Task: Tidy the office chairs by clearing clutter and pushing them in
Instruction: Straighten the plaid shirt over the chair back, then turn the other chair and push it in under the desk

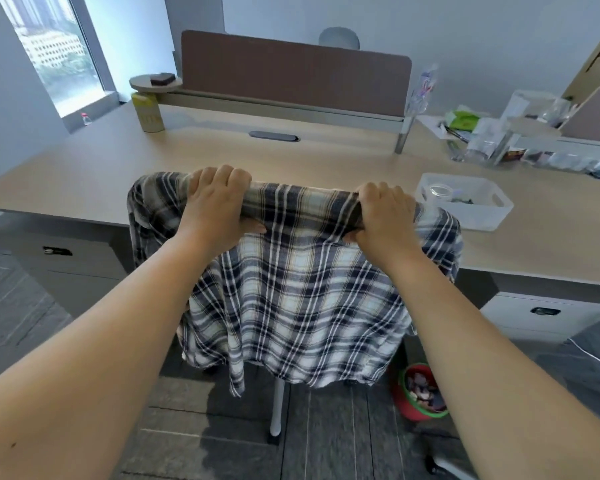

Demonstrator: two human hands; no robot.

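Observation:
A blue, white and cream plaid shirt point(291, 299) hangs over the backrest of an office chair, covering it fully. The chair stands against the front edge of a light wooden desk point(84, 168); only a white base leg point(276, 407) shows below the shirt. My left hand point(215, 202) grips the top of the backrest through the shirt, left of centre. My right hand point(385, 216) grips the same top edge on the right, fingers curled over the bunched fabric.
A white plastic bin point(478, 216) with small items sits on the desk by my right hand. A brown divider screen point(291, 74) stands at the desk's back, a yellow canister point(148, 112) at its left end. Clutter fills the far right. A red-and-green bucket point(418, 393) stands on the floor.

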